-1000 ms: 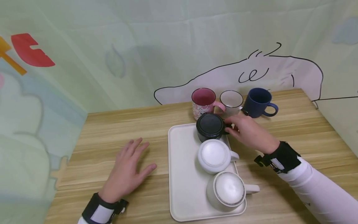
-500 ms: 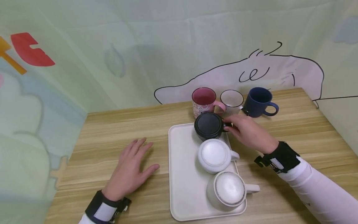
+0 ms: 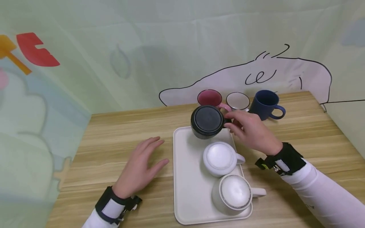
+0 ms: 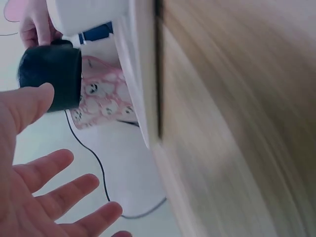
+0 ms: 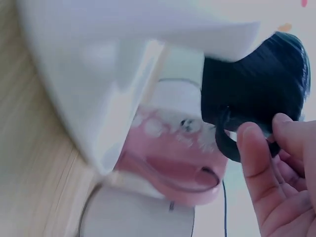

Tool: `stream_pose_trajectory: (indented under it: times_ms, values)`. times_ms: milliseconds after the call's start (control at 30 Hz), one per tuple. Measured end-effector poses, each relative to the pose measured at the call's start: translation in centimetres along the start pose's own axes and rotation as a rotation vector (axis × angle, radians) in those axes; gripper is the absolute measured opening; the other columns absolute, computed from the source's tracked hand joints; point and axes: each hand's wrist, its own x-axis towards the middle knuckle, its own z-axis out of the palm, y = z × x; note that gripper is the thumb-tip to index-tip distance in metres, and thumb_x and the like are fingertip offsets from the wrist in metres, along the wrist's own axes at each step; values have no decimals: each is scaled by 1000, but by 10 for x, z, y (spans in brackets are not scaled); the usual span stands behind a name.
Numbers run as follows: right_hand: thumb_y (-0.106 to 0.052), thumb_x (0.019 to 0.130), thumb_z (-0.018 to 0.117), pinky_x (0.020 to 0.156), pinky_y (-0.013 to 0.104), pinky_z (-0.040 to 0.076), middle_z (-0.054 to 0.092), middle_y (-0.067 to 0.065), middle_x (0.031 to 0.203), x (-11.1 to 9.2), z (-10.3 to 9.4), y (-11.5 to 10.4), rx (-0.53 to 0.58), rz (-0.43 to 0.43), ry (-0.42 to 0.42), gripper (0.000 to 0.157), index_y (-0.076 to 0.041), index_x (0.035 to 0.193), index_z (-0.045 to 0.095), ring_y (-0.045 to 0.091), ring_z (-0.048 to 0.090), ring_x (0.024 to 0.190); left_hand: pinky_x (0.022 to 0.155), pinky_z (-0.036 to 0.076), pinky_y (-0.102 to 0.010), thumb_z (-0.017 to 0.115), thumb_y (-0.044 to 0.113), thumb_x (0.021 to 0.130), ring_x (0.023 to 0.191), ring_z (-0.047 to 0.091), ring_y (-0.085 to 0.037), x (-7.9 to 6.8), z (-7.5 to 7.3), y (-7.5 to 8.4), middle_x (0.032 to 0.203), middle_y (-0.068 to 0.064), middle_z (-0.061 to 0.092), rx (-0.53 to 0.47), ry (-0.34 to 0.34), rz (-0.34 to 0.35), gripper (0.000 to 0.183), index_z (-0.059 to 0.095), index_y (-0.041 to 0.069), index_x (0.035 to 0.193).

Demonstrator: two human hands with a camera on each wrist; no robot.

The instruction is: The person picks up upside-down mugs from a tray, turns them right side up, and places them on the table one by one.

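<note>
My right hand [image 3: 252, 129] pinches the handle of a black mug [image 3: 207, 120], held bottom up above the far end of the white tray [image 3: 188, 190]. In the right wrist view, thumb and fingers close on the dark handle [image 5: 228, 140]. My left hand [image 3: 139, 167] hovers left of the tray with its fingers spread, holding nothing. In the left wrist view its thumb overlaps the black mug [image 4: 52, 74]. Two white mugs stand upside down on the tray: one in the middle [image 3: 219, 158], one at the near right corner [image 3: 234, 193], their handles pointing right.
Behind the tray stand three upright mugs: a pink patterned one [image 3: 209, 97], a white one with a dark rim [image 3: 238, 100] and a navy one [image 3: 265, 104]. A printed cloth [image 3: 128, 63] hangs behind the wooden table [image 3: 114, 126].
The right hand has raised the black mug off the tray's far right side and shifted it left, covering more of the pink mug. The left hand has drifted right and slightly up, toward the tray.
</note>
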Motion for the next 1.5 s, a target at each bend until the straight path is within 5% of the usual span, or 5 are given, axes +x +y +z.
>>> stream_pose_trajectory:
  times_ms: [300, 500, 700, 967, 1500]
  values:
    - [-2, 93, 67, 61, 29, 57, 69, 4, 93, 9, -2, -22, 425, 92, 97, 33, -4, 125, 63, 12, 66, 69, 107, 38, -38, 68, 41, 93, 130, 47, -16, 26, 10, 26, 140, 1, 54, -229, -16, -6, 54, 57, 14, 139]
    - [0, 96, 61, 66, 35, 59, 66, 8, 100, 15, 3, -34, 673, 102, 26, 31, -2, 127, 62, 23, 67, 71, 87, 52, -37, 70, 33, 93, 106, 61, -13, 47, 13, 49, 118, 8, 64, -481, 52, -49, 32, 65, 18, 121]
    - [1, 97, 60, 66, 42, 58, 53, 14, 107, 18, 9, -46, 824, 94, -32, 28, -1, 124, 63, 29, 67, 73, 71, 53, -33, 75, 21, 90, 85, 62, -13, 65, 24, 73, 99, 5, 70, -688, 102, -84, 24, 68, 12, 111]
    - [1, 98, 57, 74, 47, 57, 55, 19, 111, 20, 12, -49, 926, 104, -67, 25, 3, 123, 59, 33, 69, 79, 65, 51, -30, 69, 9, 93, 75, 65, -22, 76, 34, 92, 83, -13, 69, -994, 197, -165, 13, 69, -1, 102]
    - [-1, 97, 61, 81, 44, 56, 69, 16, 106, 21, 4, -41, 867, 127, -272, 29, 1, 126, 58, 34, 69, 90, 75, 57, -45, 62, 2, 96, 78, 68, -31, 75, 33, 87, 92, -21, 67, -1069, 298, -42, 14, 62, -7, 107]
